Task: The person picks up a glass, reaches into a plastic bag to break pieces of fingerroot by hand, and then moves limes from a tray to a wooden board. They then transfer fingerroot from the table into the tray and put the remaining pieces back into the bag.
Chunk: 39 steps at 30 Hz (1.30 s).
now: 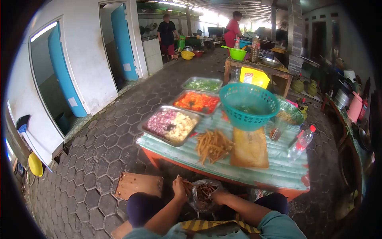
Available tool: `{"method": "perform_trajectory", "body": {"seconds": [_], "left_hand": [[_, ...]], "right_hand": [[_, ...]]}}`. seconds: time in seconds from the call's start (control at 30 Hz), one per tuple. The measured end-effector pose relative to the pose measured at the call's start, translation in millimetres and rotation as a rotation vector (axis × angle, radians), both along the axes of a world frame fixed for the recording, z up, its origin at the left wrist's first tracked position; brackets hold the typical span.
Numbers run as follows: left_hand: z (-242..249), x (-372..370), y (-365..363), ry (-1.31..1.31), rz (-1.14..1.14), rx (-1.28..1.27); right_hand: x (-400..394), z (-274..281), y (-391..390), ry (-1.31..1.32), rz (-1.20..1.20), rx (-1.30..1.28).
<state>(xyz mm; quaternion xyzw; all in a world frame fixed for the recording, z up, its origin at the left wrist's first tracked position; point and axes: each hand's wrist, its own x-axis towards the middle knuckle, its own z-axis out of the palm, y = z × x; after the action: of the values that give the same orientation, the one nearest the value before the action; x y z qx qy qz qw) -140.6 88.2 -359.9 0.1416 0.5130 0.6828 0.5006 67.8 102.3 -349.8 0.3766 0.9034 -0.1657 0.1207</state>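
Low between my knees is a clear plastic bag (205,205) holding thin brown finger-like roots (205,190). My left hand (180,188) is at the bag's left side, its fingers closed on a few of these roots. My right hand (218,196) is at the bag's right rim; its fingertips are hidden by the bag and its contents. On the table in front lies a pile of lighter brown finger-like roots (213,145), beside a wooden cutting board (250,149).
The striped table (274,175) also bears a tray of chopped shallots and garlic (169,124), a tray of chopped red chillies (197,101), a tray of chopped greens (202,84), a green colander (249,105) and a plastic bottle (302,141). Two people stand farther back.
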Motion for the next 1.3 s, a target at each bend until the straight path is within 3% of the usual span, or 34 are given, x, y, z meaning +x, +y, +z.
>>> {"method": "perform_trajectory", "body": {"seconds": [0.1, 0.2, 0.3, 0.4, 0.47, 0.53, 0.6, 0.73, 0.93, 1.0, 1.13, 1.2, 1.3], "left_hand": [[26, 11, -9, 0.037, -0.031, -0.058], [25, 16, -8, -0.057, 0.017, -0.051], [29, 15, -11, -0.008, -0.047, -0.098], [28, 15, -13, 0.005, -0.114, -0.11], [25, 13, -17, -0.002, -0.28, -0.162], [26, 13, -17, 0.001, -0.287, -0.161], [24, 14, -16, 0.005, -0.296, -0.16], [16, 13, -12, 0.005, -0.21, -0.148], [24, 13, -16, 0.063, -0.264, -0.186], [29, 14, -18, 0.068, -0.258, -0.2], [29, 15, -17, 0.051, -0.272, -0.126], [29, 17, -17, 0.042, -0.245, -0.114], [34, 17, -18, 0.054, -0.262, -0.102]], "right_hand": [[2, -1, 0, -0.069, 0.098, 0.008], [-2, -14, 3, -0.042, -0.055, -0.052], [-5, -21, 7, -0.173, -0.009, -0.081], [0, -28, 3, -0.073, 0.081, 0.019], [5, -75, 5, -0.05, 0.08, 0.085], [5, -74, 4, -0.029, 0.076, 0.153], [4, -57, 4, -0.191, 0.061, -0.033], [3, -14, 2, -0.177, -0.005, -0.172], [1, -44, 6, -0.187, 0.013, -0.117], [4, -54, 4, -0.059, 0.056, 0.028], [5, -58, 6, -0.078, -0.022, -0.055], [6, -62, 11, -0.09, 0.115, -0.093], [-3, -45, 15, -0.175, 0.006, -0.182]]}}
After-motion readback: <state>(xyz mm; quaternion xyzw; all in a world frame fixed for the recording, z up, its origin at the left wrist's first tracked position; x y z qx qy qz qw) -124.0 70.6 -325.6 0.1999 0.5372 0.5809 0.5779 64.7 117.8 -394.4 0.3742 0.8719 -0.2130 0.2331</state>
